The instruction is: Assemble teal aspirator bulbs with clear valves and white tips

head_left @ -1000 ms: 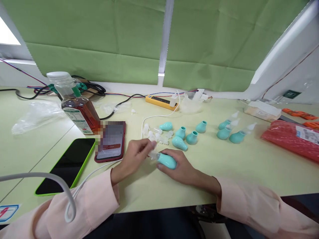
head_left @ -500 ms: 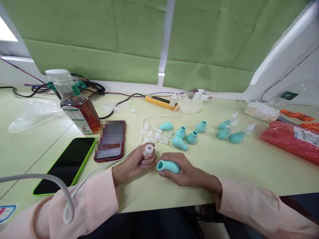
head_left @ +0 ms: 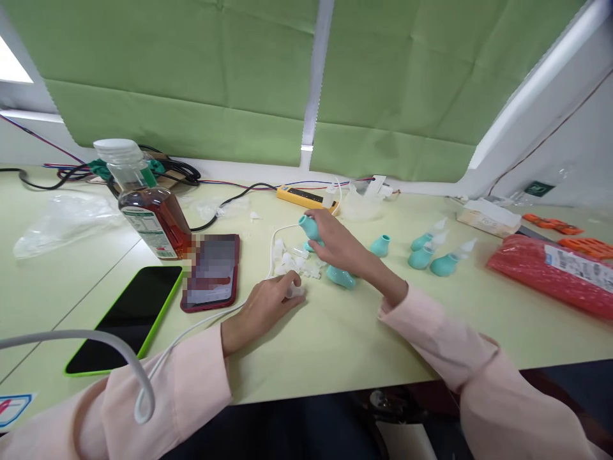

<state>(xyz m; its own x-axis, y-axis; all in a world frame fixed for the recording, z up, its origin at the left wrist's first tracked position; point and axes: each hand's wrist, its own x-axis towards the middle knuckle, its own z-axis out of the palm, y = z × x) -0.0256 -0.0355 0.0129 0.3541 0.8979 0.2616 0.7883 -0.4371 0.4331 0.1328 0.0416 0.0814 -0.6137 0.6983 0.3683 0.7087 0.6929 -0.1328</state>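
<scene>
My right hand is closed round a teal rubber bulb, whose open mouth points up and to the left. It reaches over the middle of the table, hiding some other teal bulbs behind it. Palm down, my left hand pinches a translucent plastic nozzle just at the table top. Beyond that hand lies a loose pile of small clear and white plastic pieces. One teal bulb lies below my right wrist, and another stands to its right. Farther right are teal bulbs with clear tips.
Two phones, a red-cased one and a green-cased one, lie left of my hands near a bottle of brown liquid. A white cable crosses my left sleeve. A yellow power strip and red package lie farther out.
My right hand has moved forward and left with the teal bulb, over the others. My left hand has turned palm down, lowering the nozzle to the table.
</scene>
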